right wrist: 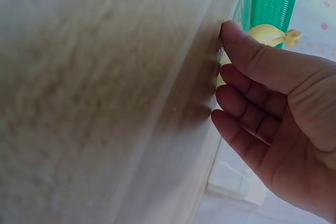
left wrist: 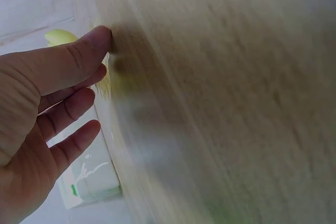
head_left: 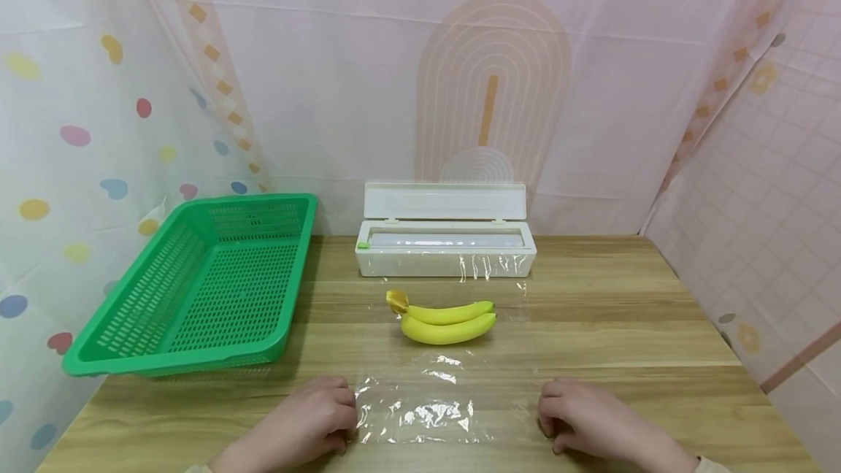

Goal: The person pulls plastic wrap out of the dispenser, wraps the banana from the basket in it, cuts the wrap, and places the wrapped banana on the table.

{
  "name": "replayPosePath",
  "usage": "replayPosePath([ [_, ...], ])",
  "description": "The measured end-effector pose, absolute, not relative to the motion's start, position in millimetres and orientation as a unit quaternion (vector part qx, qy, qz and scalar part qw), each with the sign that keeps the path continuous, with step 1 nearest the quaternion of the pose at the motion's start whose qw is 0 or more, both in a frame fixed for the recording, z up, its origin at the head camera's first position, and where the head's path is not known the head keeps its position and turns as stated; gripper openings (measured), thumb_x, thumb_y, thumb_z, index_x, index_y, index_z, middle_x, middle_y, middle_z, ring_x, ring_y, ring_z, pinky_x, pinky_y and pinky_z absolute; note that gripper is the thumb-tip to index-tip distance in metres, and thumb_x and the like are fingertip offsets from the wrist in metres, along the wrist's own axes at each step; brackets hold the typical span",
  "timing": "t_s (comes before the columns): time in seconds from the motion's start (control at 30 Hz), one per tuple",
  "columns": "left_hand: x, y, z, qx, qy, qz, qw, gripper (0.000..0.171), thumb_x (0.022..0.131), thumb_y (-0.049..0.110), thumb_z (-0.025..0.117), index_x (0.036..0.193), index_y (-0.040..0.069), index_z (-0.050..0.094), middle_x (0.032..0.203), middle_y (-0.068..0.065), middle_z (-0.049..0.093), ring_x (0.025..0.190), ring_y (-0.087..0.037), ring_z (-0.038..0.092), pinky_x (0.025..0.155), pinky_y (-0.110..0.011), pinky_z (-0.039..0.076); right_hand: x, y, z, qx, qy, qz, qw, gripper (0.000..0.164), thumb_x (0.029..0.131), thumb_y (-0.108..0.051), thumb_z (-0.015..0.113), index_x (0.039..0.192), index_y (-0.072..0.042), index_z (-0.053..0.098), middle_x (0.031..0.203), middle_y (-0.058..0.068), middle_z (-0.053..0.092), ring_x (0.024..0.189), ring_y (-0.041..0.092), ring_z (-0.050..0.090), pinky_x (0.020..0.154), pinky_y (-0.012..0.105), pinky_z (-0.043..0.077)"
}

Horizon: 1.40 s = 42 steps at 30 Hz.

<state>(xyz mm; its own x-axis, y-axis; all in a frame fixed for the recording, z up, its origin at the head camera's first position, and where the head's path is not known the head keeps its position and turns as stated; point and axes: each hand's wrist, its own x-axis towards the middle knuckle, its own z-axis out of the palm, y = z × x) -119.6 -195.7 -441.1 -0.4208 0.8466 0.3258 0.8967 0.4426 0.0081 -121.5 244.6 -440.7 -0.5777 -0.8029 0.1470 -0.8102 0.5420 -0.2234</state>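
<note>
Right of the bananas, bare worktop leaves a way back to the curtain; the box bars the rear, the basket the left, and clear film spreads in front.

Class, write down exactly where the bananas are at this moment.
In the head view, the bananas lie near the middle of the wooden table, just in front of the open white box and to the right of the green basket.
</note>
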Motion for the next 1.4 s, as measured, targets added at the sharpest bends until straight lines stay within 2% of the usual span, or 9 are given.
replayPosePath([
  [0.43, -120.1, -190.7, -441.1, -0.538, -0.824, -0.069, 0.164, 0.028, 0.059, 0.018, 0.088, 0.067, 0.027, 0.062, 0.073, 0.017, 0.053, 0.074, -0.005, 0.050, 0.071, -0.026, 0.046, -121.4, 242.1, -443.6, 0.480, -0.865, 0.136, 0.058, 0.034, 0.066, -0.017, 0.088, 0.072, -0.029, 0.056, 0.081, -0.021, 0.046, 0.075, -0.004, 0.042, 0.060, 0.013, 0.038],
  [0.83, -115.5, -189.1, -440.5, -0.504, -0.850, -0.062, 0.138, 0.017, 0.079, 0.019, 0.078, 0.075, 0.021, 0.062, 0.078, 0.015, 0.052, 0.077, -0.006, 0.050, 0.073, -0.030, 0.051, -121.0, 242.8, -446.4, 0.493, -0.856, 0.129, 0.088, 0.036, 0.067, -0.012, 0.085, 0.073, -0.029, 0.054, 0.081, -0.020, 0.045, 0.074, -0.003, 0.042, 0.061, 0.011, 0.036],
  [0.93, -113.8, -189.6, -438.0, -0.487, -0.860, -0.073, 0.133, 0.018, 0.081, 0.017, 0.077, 0.077, 0.021, 0.060, 0.080, 0.014, 0.053, 0.078, -0.006, 0.052, 0.074, -0.031, 0.052, -119.1, 243.2, -442.8, 0.471, -0.869, 0.142, 0.060, 0.033, 0.074, -0.011, 0.082, 0.076, -0.029, 0.055, 0.082, -0.021, 0.046, 0.073, -0.004, 0.042, 0.060, 0.013, 0.039],
  [1.1, -113.1, -190.3, -432.6, -0.464, -0.872, -0.090, 0.127, 0.024, 0.080, 0.012, 0.075, 0.076, 0.022, 0.054, 0.079, 0.014, 0.050, 0.074, -0.005, 0.049, 0.067, -0.027, 0.050, -117.5, 243.1, -436.4, 0.432, -0.887, 0.163, 0.013, 0.026, 0.084, -0.011, 0.076, 0.081, -0.028, 0.057, 0.084, -0.022, 0.046, 0.073, -0.006, 0.043, 0.059, 0.016, 0.044],
  [1.4, -116.3, -191.1, -428.2, -0.446, -0.877, -0.106, 0.143, 0.029, 0.078, 0.010, 0.076, 0.075, 0.022, 0.050, 0.073, 0.016, 0.046, 0.069, -0.003, 0.048, 0.059, -0.022, 0.046, -120.2, 242.8, -437.4, 0.454, -0.869, 0.173, 0.095, 0.034, 0.076, -0.002, 0.078, 0.082, -0.024, 0.052, 0.078, -0.020, 0.046, 0.070, -0.006, 0.043, 0.058, 0.012, 0.040],
])
